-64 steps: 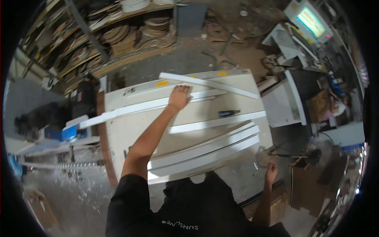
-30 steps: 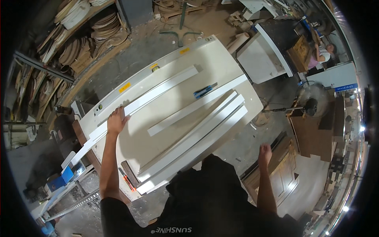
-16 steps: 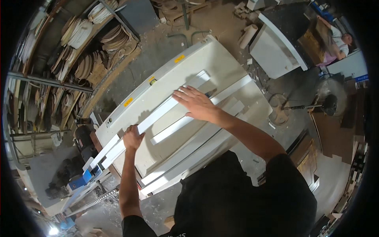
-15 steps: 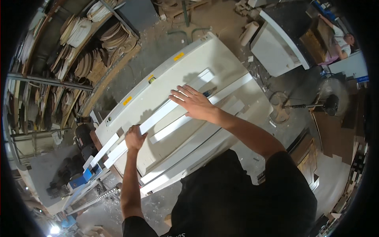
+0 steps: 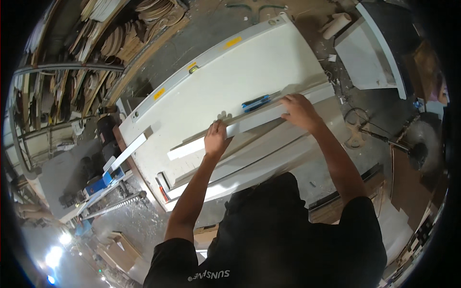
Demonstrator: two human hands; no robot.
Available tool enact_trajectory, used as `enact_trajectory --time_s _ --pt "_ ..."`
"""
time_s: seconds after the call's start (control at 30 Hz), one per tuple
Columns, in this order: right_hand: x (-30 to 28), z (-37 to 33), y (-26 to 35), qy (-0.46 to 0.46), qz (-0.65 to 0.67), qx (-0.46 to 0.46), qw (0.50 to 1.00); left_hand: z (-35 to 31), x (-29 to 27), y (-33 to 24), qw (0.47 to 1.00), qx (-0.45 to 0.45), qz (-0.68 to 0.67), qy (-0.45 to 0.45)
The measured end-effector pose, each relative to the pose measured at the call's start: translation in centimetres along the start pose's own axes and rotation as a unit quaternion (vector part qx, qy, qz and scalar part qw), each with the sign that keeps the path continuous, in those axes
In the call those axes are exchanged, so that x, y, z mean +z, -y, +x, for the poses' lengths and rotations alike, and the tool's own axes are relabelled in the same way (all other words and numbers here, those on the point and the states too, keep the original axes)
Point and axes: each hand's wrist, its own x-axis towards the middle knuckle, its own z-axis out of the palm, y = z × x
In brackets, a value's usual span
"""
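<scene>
A long white strip point(image 5: 252, 123) lies slantwise across the white tabletop point(image 5: 211, 113). My left hand point(image 5: 216, 138) is closed over its left part, fingers bent over the far edge. Farther right, my right hand point(image 5: 300, 113) grips the same strip with curled fingers and the thumb on the near side. At the far edge a second thin strip seems to lie close along it; the hands partly hide where they meet. Just beyond, between the hands, is a blue-handled tool point(image 5: 255, 103), its exact kind unclear. Several more white strips point(image 5: 240, 165) lie nearer my body.
A long spirit level point(image 5: 192, 69) with yellow labels runs along the table's far edge. A short white strip point(image 5: 128, 152) juts over the left end. Near the left corner lies a red-handled tool point(image 5: 162, 189). Shelves of wooden pieces point(image 5: 115, 43) stand far left; a stand point(image 5: 357, 127) is right.
The far strip has been drawn nearer, against the other strip. My right hand went from spread flat to curled, shifting right; my left hand moved right. The blue-handled tool is now uncovered.
</scene>
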Motion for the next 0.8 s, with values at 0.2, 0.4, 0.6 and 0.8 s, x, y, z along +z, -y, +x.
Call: enact_trajectory --time_s 0.2,0.4,0.6,0.8 --pt "1.9 -0.4 2.8 -0.076 0.076 -0.009 0.994 -0.2 1.1 1.5 0.996 -0.018 0.063 0.068" --pt "4.3 2.1 8.9 0.034 0.029 -0.049 0.998 -0.8 -0.2 4.1 0.996 0.024 0.053 0.062" --pt "9.0 6.1 13.7 0.082 -0.034 -0.108 0.99 -4.8 -4.7 10.0 0.994 -0.009 0.061 0.091" --pt "14.5 9.3 20.3 0.044 -0.094 -0.145 0.984 -10.0 -8.2 17.3 0.991 -0.052 0.059 0.109"
